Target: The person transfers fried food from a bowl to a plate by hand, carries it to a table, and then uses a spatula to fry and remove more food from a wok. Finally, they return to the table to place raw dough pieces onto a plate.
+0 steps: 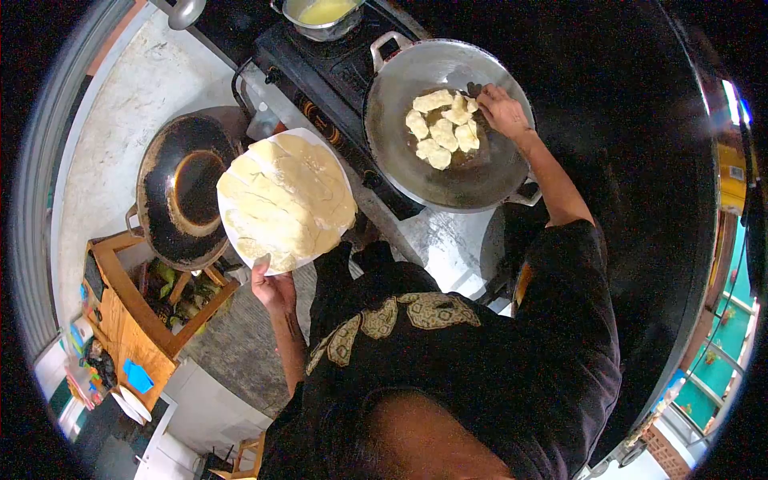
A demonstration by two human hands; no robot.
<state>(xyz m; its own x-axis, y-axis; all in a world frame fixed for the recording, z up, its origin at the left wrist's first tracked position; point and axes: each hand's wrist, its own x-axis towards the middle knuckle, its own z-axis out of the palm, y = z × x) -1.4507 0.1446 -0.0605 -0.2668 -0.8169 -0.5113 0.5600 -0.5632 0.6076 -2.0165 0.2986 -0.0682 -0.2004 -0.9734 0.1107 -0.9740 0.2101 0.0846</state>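
My left hand [274, 288] grips the near rim of a white plate [230, 226], thumb on top. Flat, pale, floured pieces of dough [284, 196] cover most of it. At the upper right, a large grey metal wok [424, 180] with two loop handles sits over the stove. Several lumpy pieces of dough [442, 134] lie in a shallow pool of oil at its bottom. My right hand [504, 112] reaches over the wok's right side. Its fingers are pinched together at the edge of the rightmost piece of dough [471, 105]; the fingertips are partly hidden.
A pot [324, 30] with yellow contents stands on the black stove [292, 68]. To the left of the plate rests a blackened wok [164, 172] with dark liquid in it. A ladle [186, 12] shows at the top left. Below is a wooden cabinet [132, 320] with a blue item on it.
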